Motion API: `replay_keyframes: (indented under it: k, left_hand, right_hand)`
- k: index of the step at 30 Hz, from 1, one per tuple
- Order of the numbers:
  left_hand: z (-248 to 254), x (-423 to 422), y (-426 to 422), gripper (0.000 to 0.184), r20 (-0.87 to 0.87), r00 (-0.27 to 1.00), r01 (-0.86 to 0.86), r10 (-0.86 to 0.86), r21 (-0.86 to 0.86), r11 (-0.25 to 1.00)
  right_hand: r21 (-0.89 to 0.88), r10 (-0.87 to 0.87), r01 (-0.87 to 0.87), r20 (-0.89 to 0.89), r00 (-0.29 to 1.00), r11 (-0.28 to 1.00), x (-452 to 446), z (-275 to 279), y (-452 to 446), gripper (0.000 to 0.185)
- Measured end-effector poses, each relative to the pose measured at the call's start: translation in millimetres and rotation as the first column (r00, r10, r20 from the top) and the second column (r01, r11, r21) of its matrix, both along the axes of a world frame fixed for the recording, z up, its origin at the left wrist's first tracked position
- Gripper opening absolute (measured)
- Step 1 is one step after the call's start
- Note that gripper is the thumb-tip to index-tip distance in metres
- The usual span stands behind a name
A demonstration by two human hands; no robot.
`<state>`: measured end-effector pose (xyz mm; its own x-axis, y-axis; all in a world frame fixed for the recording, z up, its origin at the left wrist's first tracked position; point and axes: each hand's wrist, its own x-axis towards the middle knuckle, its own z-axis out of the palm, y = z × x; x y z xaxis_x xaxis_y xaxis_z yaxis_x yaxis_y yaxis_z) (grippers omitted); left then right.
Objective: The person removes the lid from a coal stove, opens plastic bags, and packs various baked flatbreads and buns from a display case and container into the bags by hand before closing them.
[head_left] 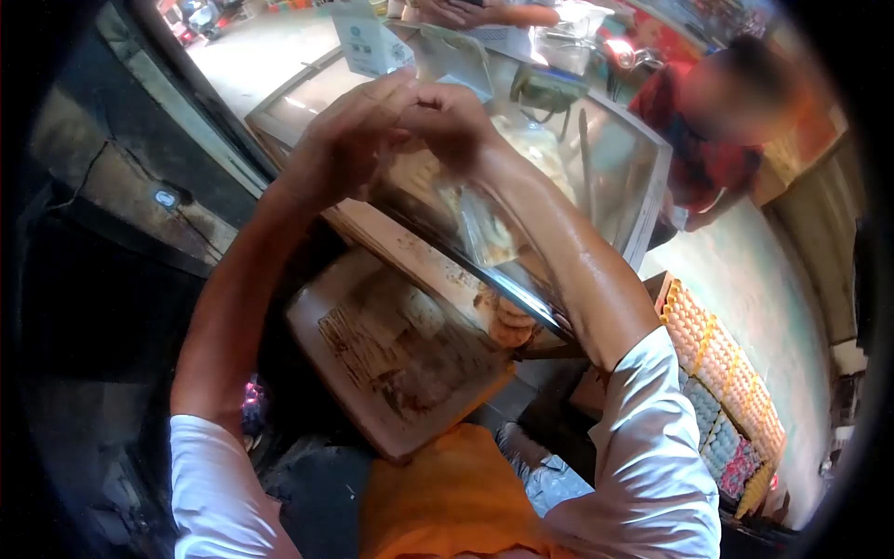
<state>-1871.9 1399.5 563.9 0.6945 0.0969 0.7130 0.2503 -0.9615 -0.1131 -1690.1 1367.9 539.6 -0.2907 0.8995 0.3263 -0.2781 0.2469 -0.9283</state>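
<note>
Both of my hands are raised close together above a glass-topped display case (pixel 626 140). My left hand (pixel 358 130) is on the left with its fingers bent toward the other hand; what it holds, if anything, is blurred. My right hand (pixel 452 121) is curled into a closed shape beside it, and its contents are hidden. A clear plastic bag (pixel 484 228) with pale food shows under my right forearm. Just behind my hands stands a white box (pixel 363 42) with its flap up.
Below the case lies a stained brown tray (pixel 400 345). Round baked pieces (pixel 510 324) sit at the case's lower shelf. Stacked egg trays (pixel 717 373) stand at right. A person in red (pixel 694 140) is beyond the case; another person's hands (pixel 466 13) show at the top.
</note>
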Motion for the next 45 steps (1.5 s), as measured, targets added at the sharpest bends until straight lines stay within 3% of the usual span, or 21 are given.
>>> replay_keyframes:
  k: [3, 5, 8, 9, 11, 13, 15, 16, 18, 20, 24, 26, 27, 30, 32, 33, 35, 36, 38, 42, 45]
  left_hand:
    - [1.1, -7.8, -6.9, 0.061, -0.018, 0.999, 0.027, -0.030, -0.124, 0.992]
    - [-9.7, -15.3, -11.1, 0.057, 0.005, 1.000, 0.031, -0.031, -0.221, 0.975]
    - [-23.6, -23.3, -11.7, 0.034, -0.137, 0.960, -0.272, 0.243, -0.262, 0.926]
    - [-9.9, -15.9, -22.1, 0.031, -0.028, 0.982, -0.142, 0.187, -0.762, 0.632]
    - [-7.4, 0.3, -32.2, 0.036, 0.098, 0.971, 0.074, 0.217, -0.990, 0.117]
    - [-7.8, 14.9, -19.2, 0.048, 0.320, 0.912, 0.291, 0.257, -0.946, 0.145]
    - [-9.7, 14.6, -16.1, 0.041, 0.335, 0.922, 0.284, 0.194, -0.926, 0.249]
    - [-12.5, 14.6, -17.2, 0.037, 0.196, 0.974, 0.083, 0.117, -0.781, 0.619]
    - [-14.8, 18.6, -21.9, 0.033, 0.031, 0.994, -0.079, 0.106, -0.469, 0.880]
    - [-15.3, 19.6, -22.1, 0.026, 0.056, 0.984, -0.120, 0.168, -0.485, 0.866]
    - [-19.6, 17.6, -22.1, 0.025, -0.026, 0.982, -0.185, 0.186, -0.307, 0.934]
    - [-19.7, 17.0, -26.2, 0.022, -0.040, 0.966, -0.248, 0.257, -0.439, 0.864]
    - [-19.9, 16.3, -24.8, 0.022, -0.040, 0.965, -0.251, 0.261, -0.441, 0.862]
    - [-15.6, 16.3, -25.5, 0.018, 0.096, 0.969, -0.098, 0.228, -0.697, 0.711]
    - [-13.3, 23.5, -29.0, 0.016, 0.240, 0.933, 0.143, 0.267, -0.930, 0.337]
    - [-16.3, 25.2, -25.6, 0.016, 0.242, 0.932, 0.144, 0.269, -0.930, 0.338]
    - [-20.2, 30.3, -21.1, 0.013, 0.077, 0.935, -0.251, 0.345, -0.541, 0.802]
    - [-17.2, 31.4, -20.8, 0.013, 0.075, 0.936, -0.250, 0.344, -0.544, 0.801]
    - [-8.1, 31.8, -17.4, 0.013, 0.073, 0.973, -0.229, 0.219, 0.190, 0.955]
    - [-19.1, 32.3, -10.2, 0.015, 0.032, 0.989, -0.143, 0.142, 0.029, 0.989]
    - [-22.3, 37.5, -7.3, 0.011, 0.046, 0.964, -0.266, 0.263, 0.060, 0.962]
  right_hand:
    - [0.056, -0.274, 0.271, 0.045, 0.961, 0.961, -2.1, -10.3, 12.5, 0.012]
    - [0.173, -0.526, 0.499, 0.361, 0.770, 0.849, 11.4, -15.7, 18.0, 0.017]
    - [0.310, -0.647, 0.620, 0.622, 0.441, 0.721, 33.0, -20.3, 22.9, 0.024]
    - [0.312, -0.644, 0.615, 0.623, 0.444, 0.724, 33.7, -17.4, 17.8, 0.024]
    - [0.376, -0.691, 0.581, 0.422, 0.586, 0.722, 30.0, -16.0, 0.1, 0.020]
    - [0.339, -0.653, 0.559, 0.375, 0.658, 0.757, 25.3, 0.4, -24.3, 0.017]
    - [0.303, -0.633, 0.556, 0.320, 0.705, 0.774, 22.5, 12.0, -35.3, 0.014]
    - [0.489, -0.682, 0.498, 0.336, 0.650, 0.716, 20.0, 14.3, -38.6, 0.011]
    - [0.648, -0.728, 0.412, 0.343, 0.594, 0.641, 21.2, 15.0, -43.3, 0.009]
    - [0.725, -0.649, 0.199, 0.414, 0.638, 0.659, 20.1, 17.4, -42.2, 0.015]
    - [0.773, -0.709, 0.298, 0.260, 0.656, 0.560, 19.2, 16.4, -35.8, 0.021]
    - [0.853, -0.773, -0.079, 0.503, 0.387, 0.515, 35.1, 8.9, -22.0, 0.022]
    - [0.852, -0.770, -0.082, 0.504, 0.390, 0.517, 39.3, 6.5, -22.3, 0.022]
    - [0.837, -0.802, 0.032, 0.512, 0.309, 0.546, 41.8, 1.9, -27.1, 0.023]
    - [0.686, -0.669, 0.024, 0.701, 0.248, 0.727, 41.8, -0.4, -32.5, 0.022]
    - [0.687, -0.669, 0.021, 0.701, 0.249, 0.727, 40.7, 1.4, -32.7, 0.022]
    - [0.611, -0.603, 0.045, 0.762, 0.236, 0.790, 37.7, 3.7, -33.0, 0.021]
    - [0.608, -0.601, 0.047, 0.764, 0.236, 0.792, 37.7, 1.5, -32.2, 0.021]
    - [0.689, -0.672, 0.213, 0.511, 0.535, 0.693, 35.4, 0.6, -28.6, 0.018]
    - [0.360, -0.382, 0.210, 0.518, 0.765, 0.909, 28.0, 10.3, -27.5, 0.018]
    - [0.247, -0.307, 0.208, 0.485, 0.819, 0.946, 28.3, 11.5, -16.2, 0.017]
